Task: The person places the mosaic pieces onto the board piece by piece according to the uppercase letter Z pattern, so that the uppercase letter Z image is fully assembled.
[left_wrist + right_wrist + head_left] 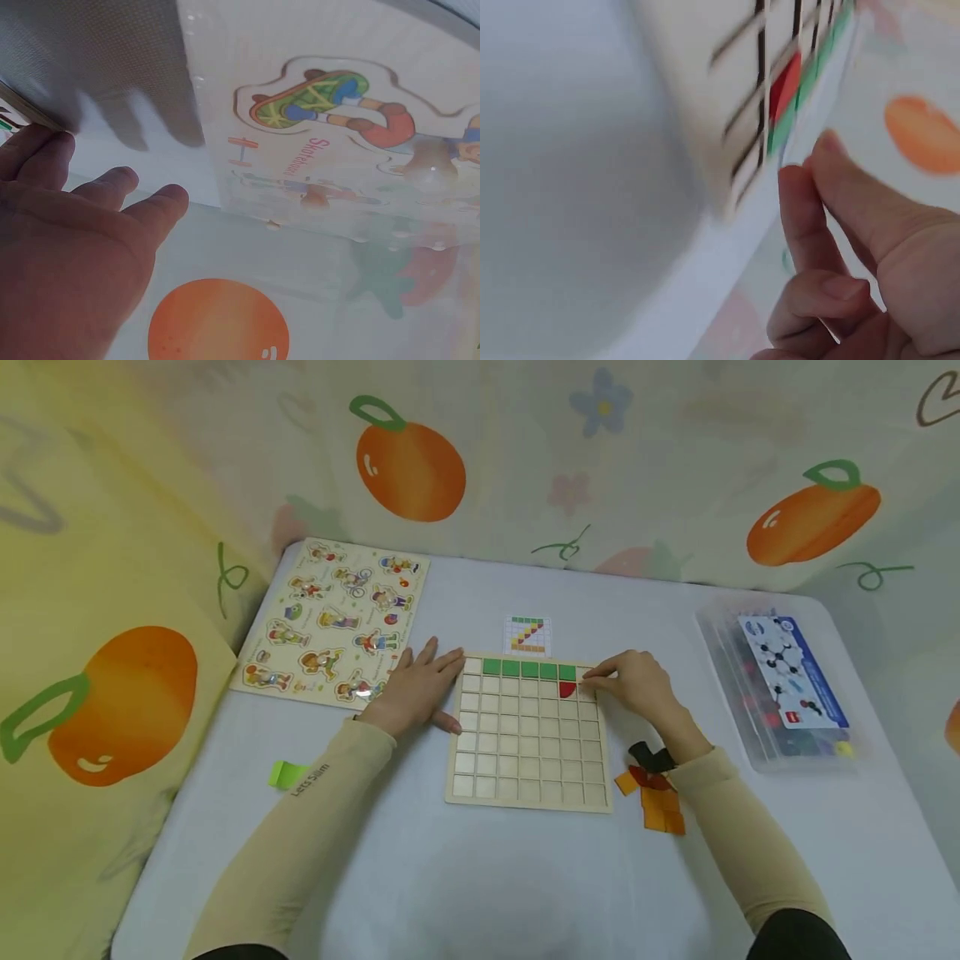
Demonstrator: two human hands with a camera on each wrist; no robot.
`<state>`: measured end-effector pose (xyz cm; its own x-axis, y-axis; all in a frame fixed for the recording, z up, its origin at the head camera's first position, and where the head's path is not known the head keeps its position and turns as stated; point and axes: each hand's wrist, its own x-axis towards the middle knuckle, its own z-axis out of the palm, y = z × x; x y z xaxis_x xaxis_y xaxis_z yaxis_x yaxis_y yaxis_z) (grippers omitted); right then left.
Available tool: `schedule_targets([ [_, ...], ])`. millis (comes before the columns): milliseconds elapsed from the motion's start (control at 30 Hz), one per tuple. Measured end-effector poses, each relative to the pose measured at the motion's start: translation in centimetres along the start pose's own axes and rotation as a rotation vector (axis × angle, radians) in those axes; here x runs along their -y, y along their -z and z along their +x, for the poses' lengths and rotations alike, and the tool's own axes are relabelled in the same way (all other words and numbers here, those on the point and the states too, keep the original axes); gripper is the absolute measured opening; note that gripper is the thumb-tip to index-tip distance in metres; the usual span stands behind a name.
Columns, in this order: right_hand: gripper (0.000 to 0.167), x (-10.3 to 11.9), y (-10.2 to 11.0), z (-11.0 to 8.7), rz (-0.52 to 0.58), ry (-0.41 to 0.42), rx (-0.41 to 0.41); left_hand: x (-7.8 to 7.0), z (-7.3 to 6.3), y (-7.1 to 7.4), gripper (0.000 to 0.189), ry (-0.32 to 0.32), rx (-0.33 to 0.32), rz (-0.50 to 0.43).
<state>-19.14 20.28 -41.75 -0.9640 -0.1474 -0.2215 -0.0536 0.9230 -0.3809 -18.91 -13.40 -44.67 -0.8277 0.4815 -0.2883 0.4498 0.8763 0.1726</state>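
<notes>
A wooden grid board (531,808) lies mid-table, with several green squares (529,670) along its top row. A red piece with a curved edge (567,690) sits in a second-row cell under the rightmost green square. My left hand (417,687) rests fingers spread at the board's left edge, thumb on the rim. At the board's upper right, my right hand (637,685) reaches in from the side. Its thumb and index fingertips (827,142) come together near the red piece, which shows apart from them in the right wrist view; no piece shows between them.
A pattern card (527,635) lies behind the board. Orange squares (660,810) and red and black pieces (651,757) lie right of it; light green pieces (287,774) sit left. A picture puzzle board (330,618) is at back left, a clear plastic box (780,693) at right.
</notes>
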Motion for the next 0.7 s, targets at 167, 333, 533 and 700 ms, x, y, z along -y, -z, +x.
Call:
schedule_targets([
  [167, 0.03, -3.2, 1.6, -1.5, -0.049, -0.06, 0.002, 0.1, 0.3, 0.2, 0.121, 0.003, -0.002, -0.002],
  [333, 0.026, -6.6, 2.8, -3.7, -0.091, -0.106, 0.056, -0.1, 0.2, 0.3, 0.12, -0.007, 0.002, -0.013],
  [533, 0.022, -9.1, 3.6, -6.1, -0.066, -0.147, 0.167, 0.0, -0.2, 0.5, 0.12, 0.012, 0.006, -0.002],
  [700, 0.02, -10.3, 3.8, -7.9, -0.064, -0.164, 0.227, -0.1, 0.1, 0.3, 0.12, -0.009, 0.002, -0.017],
])
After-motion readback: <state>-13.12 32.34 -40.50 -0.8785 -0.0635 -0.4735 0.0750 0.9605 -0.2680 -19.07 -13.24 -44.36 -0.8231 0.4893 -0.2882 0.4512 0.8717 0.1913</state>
